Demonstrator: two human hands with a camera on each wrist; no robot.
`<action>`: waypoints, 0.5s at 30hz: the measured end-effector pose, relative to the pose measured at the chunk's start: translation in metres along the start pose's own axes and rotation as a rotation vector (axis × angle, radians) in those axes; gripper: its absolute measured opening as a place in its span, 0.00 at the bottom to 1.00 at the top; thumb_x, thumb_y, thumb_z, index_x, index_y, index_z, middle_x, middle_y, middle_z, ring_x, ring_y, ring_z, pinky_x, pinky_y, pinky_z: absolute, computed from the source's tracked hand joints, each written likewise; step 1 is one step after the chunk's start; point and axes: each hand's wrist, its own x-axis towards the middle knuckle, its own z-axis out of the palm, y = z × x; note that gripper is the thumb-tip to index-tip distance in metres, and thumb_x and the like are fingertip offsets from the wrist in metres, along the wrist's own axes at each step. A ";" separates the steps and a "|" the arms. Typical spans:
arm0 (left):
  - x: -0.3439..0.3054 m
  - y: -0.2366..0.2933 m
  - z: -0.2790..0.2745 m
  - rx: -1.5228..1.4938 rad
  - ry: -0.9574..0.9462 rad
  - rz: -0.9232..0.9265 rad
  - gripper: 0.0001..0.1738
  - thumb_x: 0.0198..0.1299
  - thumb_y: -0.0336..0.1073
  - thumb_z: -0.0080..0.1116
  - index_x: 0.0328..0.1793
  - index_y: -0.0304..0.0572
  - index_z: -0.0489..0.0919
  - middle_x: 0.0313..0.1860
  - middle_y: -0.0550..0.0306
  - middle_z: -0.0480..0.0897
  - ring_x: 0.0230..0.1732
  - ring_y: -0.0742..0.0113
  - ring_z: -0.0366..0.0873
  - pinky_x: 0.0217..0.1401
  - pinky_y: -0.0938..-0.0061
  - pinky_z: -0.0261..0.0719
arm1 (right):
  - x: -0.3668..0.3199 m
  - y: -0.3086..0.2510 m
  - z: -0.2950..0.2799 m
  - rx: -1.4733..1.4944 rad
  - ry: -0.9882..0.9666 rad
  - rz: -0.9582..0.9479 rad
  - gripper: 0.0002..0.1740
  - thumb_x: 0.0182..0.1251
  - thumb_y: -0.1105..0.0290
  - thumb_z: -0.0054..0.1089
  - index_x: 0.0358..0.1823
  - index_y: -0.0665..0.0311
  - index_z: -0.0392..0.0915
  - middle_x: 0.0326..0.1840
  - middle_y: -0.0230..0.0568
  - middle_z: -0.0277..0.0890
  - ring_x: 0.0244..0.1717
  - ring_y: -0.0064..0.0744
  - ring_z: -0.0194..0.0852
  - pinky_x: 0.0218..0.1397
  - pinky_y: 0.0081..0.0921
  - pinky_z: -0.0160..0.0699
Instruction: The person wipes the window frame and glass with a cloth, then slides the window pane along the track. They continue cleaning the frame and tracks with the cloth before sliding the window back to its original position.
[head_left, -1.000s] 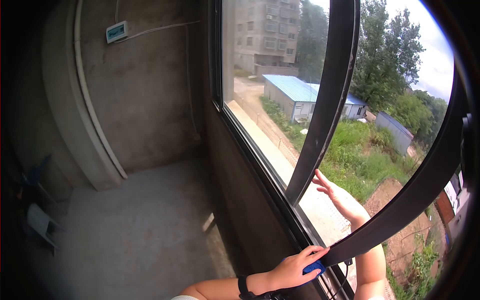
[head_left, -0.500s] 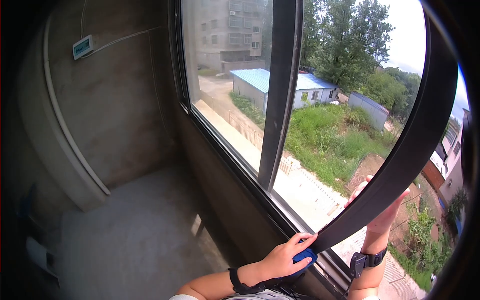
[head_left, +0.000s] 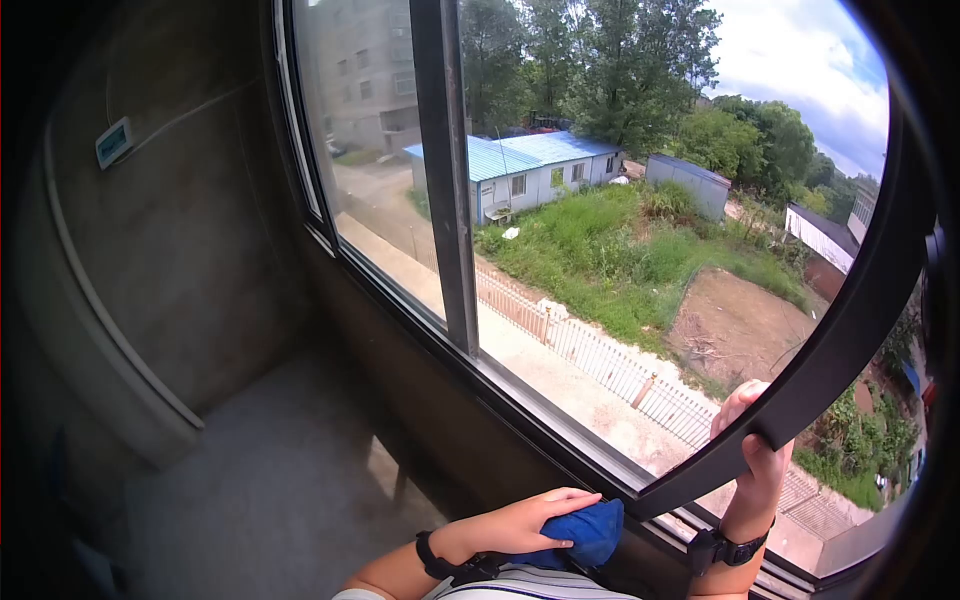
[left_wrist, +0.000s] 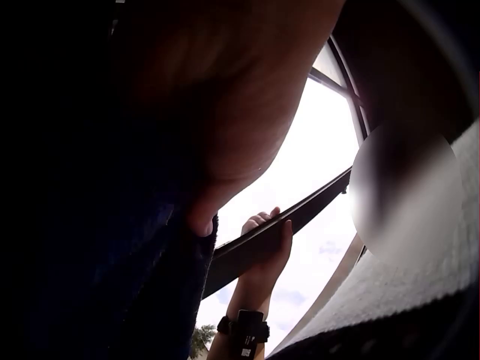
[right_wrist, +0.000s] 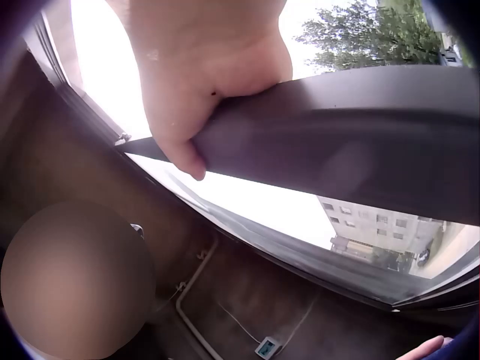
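Observation:
Near the bottom of the head view, my left hand holds a crumpled blue cloth, with the fingers over its top. The cloth shows as a dark blue mass in the left wrist view. My right hand reaches out past the window and grips the dark upright window frame from its outer side. In the right wrist view, that hand lies over the frame, the thumb bent round its near edge; the other fingers are hidden behind it. Each wrist wears a black strap with a small device.
A second dark upright with a glass pane stands to the left, above the sill track. Below the sill is a bare wall, then the concrete floor. Outside lie a fence, grass and a blue-roofed building.
My right hand has drawn back from beside the far upright and now grips the near frame. My left hand, with the cloth, has moved off that frame's lower end. The head view has swung right.

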 end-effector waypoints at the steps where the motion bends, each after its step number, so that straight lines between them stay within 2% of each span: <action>1: -0.010 -0.005 -0.006 0.022 0.023 -0.004 0.34 0.62 0.29 0.64 0.75 0.38 0.68 0.69 0.44 0.72 0.69 0.55 0.71 0.74 0.67 0.66 | -0.005 -0.003 -0.006 -0.004 0.007 -0.007 0.33 0.54 0.56 0.80 0.53 0.69 0.74 0.33 0.36 0.70 0.31 0.29 0.70 0.34 0.28 0.74; 3: -0.025 0.032 -0.015 0.044 0.382 -0.159 0.25 0.63 0.27 0.63 0.67 0.38 0.76 0.58 0.49 0.81 0.63 0.60 0.78 0.68 0.70 0.72 | -0.018 -0.015 -0.020 0.001 0.026 -0.009 0.32 0.54 0.56 0.79 0.51 0.69 0.74 0.34 0.37 0.69 0.30 0.29 0.70 0.32 0.27 0.74; 5: -0.031 0.068 -0.031 0.049 0.767 -0.043 0.20 0.66 0.29 0.61 0.64 0.37 0.78 0.58 0.52 0.82 0.59 0.66 0.79 0.65 0.73 0.74 | -0.030 -0.025 -0.034 0.024 0.058 -0.036 0.31 0.54 0.57 0.79 0.50 0.69 0.74 0.34 0.38 0.69 0.30 0.29 0.71 0.29 0.26 0.74; 6: -0.027 0.085 -0.045 0.167 0.969 0.183 0.18 0.69 0.34 0.61 0.62 0.36 0.77 0.59 0.53 0.82 0.59 0.68 0.78 0.65 0.73 0.73 | -0.035 -0.031 -0.040 0.018 0.073 -0.037 0.31 0.54 0.56 0.79 0.50 0.70 0.74 0.34 0.39 0.69 0.30 0.29 0.71 0.29 0.26 0.74; 7: -0.020 0.098 -0.066 0.364 1.152 0.409 0.23 0.71 0.41 0.60 0.66 0.35 0.74 0.61 0.50 0.80 0.62 0.64 0.76 0.67 0.70 0.72 | -0.040 -0.034 -0.046 0.015 0.086 -0.039 0.31 0.54 0.56 0.79 0.50 0.70 0.74 0.35 0.39 0.69 0.30 0.29 0.71 0.28 0.26 0.74; 8: -0.006 0.119 -0.088 0.398 1.272 0.639 0.27 0.73 0.47 0.55 0.70 0.36 0.69 0.66 0.48 0.75 0.65 0.61 0.73 0.69 0.67 0.71 | -0.045 -0.035 -0.052 0.018 0.101 -0.042 0.32 0.53 0.55 0.79 0.49 0.71 0.74 0.34 0.39 0.69 0.30 0.29 0.71 0.28 0.25 0.74; 9: 0.006 0.148 -0.107 0.433 1.352 0.714 0.30 0.75 0.51 0.49 0.73 0.39 0.66 0.71 0.47 0.70 0.67 0.60 0.72 0.69 0.66 0.71 | -0.048 -0.037 -0.058 0.029 0.096 -0.057 0.32 0.53 0.55 0.79 0.49 0.71 0.74 0.34 0.39 0.69 0.30 0.29 0.71 0.28 0.25 0.74; 10: 0.029 0.181 -0.123 0.497 1.384 0.860 0.31 0.76 0.54 0.47 0.74 0.40 0.65 0.71 0.48 0.69 0.66 0.59 0.72 0.70 0.65 0.71 | -0.052 -0.041 -0.063 0.021 0.110 -0.049 0.33 0.53 0.54 0.79 0.49 0.71 0.74 0.33 0.39 0.69 0.29 0.29 0.71 0.28 0.25 0.74; 11: 0.050 0.213 -0.130 0.416 1.341 0.906 0.33 0.75 0.55 0.47 0.76 0.41 0.63 0.70 0.48 0.70 0.65 0.60 0.73 0.69 0.66 0.71 | -0.055 -0.044 -0.068 0.012 0.127 -0.039 0.33 0.53 0.54 0.79 0.49 0.71 0.75 0.33 0.39 0.69 0.28 0.29 0.71 0.28 0.25 0.74; 12: 0.072 0.241 -0.133 0.462 1.301 0.924 0.34 0.75 0.55 0.48 0.77 0.41 0.63 0.69 0.49 0.72 0.64 0.61 0.73 0.67 0.68 0.72 | -0.058 -0.050 -0.074 0.020 0.137 -0.054 0.33 0.51 0.54 0.80 0.49 0.72 0.75 0.30 0.40 0.71 0.27 0.30 0.71 0.28 0.27 0.74; 13: 0.091 0.260 -0.143 0.656 1.215 0.894 0.33 0.76 0.55 0.47 0.77 0.44 0.64 0.66 0.50 0.74 0.62 0.64 0.73 0.64 0.71 0.73 | -0.061 -0.054 -0.078 0.028 0.138 -0.063 0.33 0.51 0.54 0.80 0.49 0.72 0.75 0.30 0.40 0.71 0.27 0.30 0.71 0.28 0.27 0.74; 14: 0.114 0.275 -0.138 0.792 1.124 0.903 0.29 0.76 0.54 0.46 0.77 0.51 0.66 0.70 0.51 0.73 0.66 0.62 0.74 0.74 0.60 0.64 | -0.064 -0.059 -0.083 0.022 0.145 -0.040 0.34 0.51 0.55 0.81 0.49 0.72 0.75 0.29 0.40 0.71 0.26 0.31 0.72 0.29 0.27 0.74; 15: 0.143 0.277 -0.150 0.965 1.076 0.974 0.25 0.76 0.51 0.46 0.75 0.58 0.68 0.76 0.55 0.69 0.73 0.57 0.70 0.82 0.46 0.45 | -0.068 -0.062 -0.086 0.016 0.152 -0.015 0.34 0.50 0.55 0.81 0.49 0.72 0.75 0.27 0.41 0.72 0.26 0.32 0.73 0.29 0.28 0.74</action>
